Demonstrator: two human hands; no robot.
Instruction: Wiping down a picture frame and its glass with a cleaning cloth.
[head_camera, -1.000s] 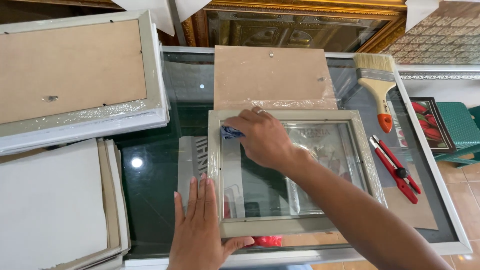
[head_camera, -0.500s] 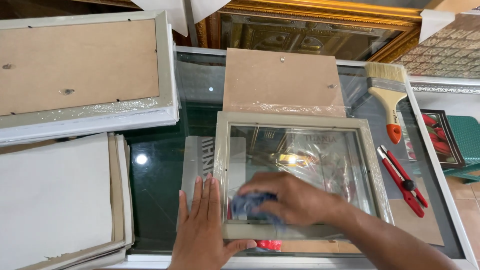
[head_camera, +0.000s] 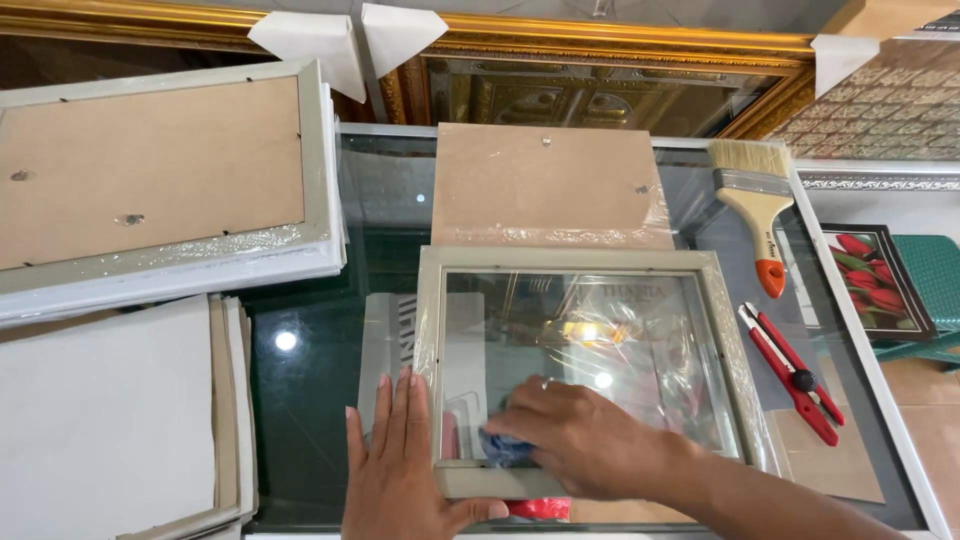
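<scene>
1. Frame (head_camera: 580, 370): pale, square, glazed, lying flat on the glass table (head_camera: 310, 350) near its front edge. Holds 1 glass pane; reflections and clear wrap show through it.

2. Left hand (head_camera: 405, 465): flat, fingers straight and together, palm down on the table, pressed against the frame's left rail. Grips nothing; judged to be bracing the frame so it does not slide.

3. Right hand (head_camera: 580, 435): fingers curled over a blue cloth (head_camera: 500, 447), bearing down on the pane at its lower left corner, as in wiping.

4. Backing board (head_camera: 545, 185): brown, partly film-wrapped, just behind the frame, touching or overlapping its far rail.

5. Brush (head_camera: 757, 205): wide, wooden handle with orange tip, at the right of the table.

6. Cutter (head_camera: 792, 372): red, right of the frame, apart from it.

7. Second frame (head_camera: 160, 190): face down at far left, brown back up.

8. White sheets (head_camera: 110, 420): stacked at near left.

9. Red object (head_camera: 540, 509): under the frame's front rail, kind unclear.
</scene>
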